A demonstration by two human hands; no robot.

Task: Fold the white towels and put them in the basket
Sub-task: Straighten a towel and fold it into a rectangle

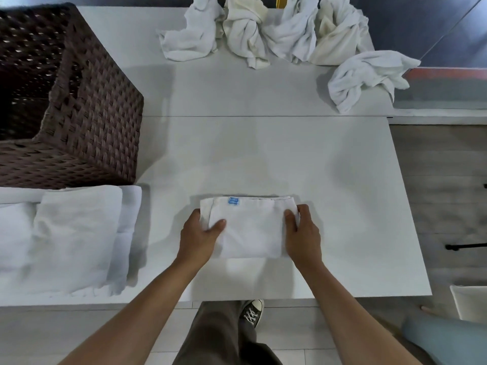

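A small folded white towel (pixel 250 227) with a blue label lies on the white table near its front edge. My left hand (pixel 201 234) grips the towel's left side, thumb on top and fingers under the edge. My right hand (pixel 303 233) grips its right side in the same way. A dark brown woven basket (pixel 87 109) stands at the table's left, its inside mostly dark. Several crumpled white towels (pixel 263 32) are heaped at the far edge, and one more crumpled towel (pixel 363 77) lies at the far right.
A stack of folded white towels (pixel 71 238) sits at the front left, just below the basket. The white table (pixel 329 180) ends at the right in a bare edge over wooden floor. My legs and a sneaker show below the front edge.
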